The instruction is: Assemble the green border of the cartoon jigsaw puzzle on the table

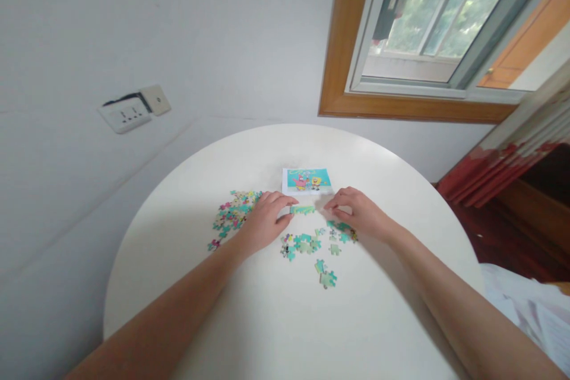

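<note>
On a round white table (285, 320) lie many small jigsaw pieces. My left hand (266, 219) rests on the table, its thumb and forefinger pinching the left end of a short green strip of joined pieces (303, 209). My right hand (358, 211) lies opposite, fingers curled and pressed together near the strip's right end; whether it touches the strip I cannot tell. A small picture card (307, 180) with cartoon figures lies just beyond the hands. A loose heap of pieces (232, 214) sits left of my left hand. Several green pieces (308, 244) lie scattered in front of both hands.
The table stands against a white wall with a socket plate (129, 113). A wooden-framed window (427, 29) is at upper right. A red and white curtain (512, 154) hangs at the right. White cloth (529, 314) shows at the lower right.
</note>
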Action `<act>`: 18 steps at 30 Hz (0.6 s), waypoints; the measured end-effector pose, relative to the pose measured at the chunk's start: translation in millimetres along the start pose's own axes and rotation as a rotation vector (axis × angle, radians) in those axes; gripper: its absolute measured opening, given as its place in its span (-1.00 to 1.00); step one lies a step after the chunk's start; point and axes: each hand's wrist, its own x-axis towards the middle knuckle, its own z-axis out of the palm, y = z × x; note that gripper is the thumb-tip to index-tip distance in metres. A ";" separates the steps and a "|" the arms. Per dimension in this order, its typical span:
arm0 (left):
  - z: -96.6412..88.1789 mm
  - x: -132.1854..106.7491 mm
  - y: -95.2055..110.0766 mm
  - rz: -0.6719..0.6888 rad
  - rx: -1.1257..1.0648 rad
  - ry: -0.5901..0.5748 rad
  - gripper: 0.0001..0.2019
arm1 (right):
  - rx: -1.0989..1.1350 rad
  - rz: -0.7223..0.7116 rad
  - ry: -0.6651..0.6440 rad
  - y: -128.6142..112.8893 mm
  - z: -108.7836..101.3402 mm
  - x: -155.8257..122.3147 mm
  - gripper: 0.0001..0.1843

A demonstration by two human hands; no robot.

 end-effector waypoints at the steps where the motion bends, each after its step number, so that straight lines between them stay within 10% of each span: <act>1: 0.0 -0.1 0.1 -0.003 -0.002 -0.001 -0.77 | 0.036 -0.023 -0.040 -0.7 -5.1 -2.9 -0.76; 18: -1.1 -1.7 -0.3 -0.002 -0.024 -0.008 -0.76 | -0.060 -0.110 -0.149 -24.5 2.6 -8.1 -0.85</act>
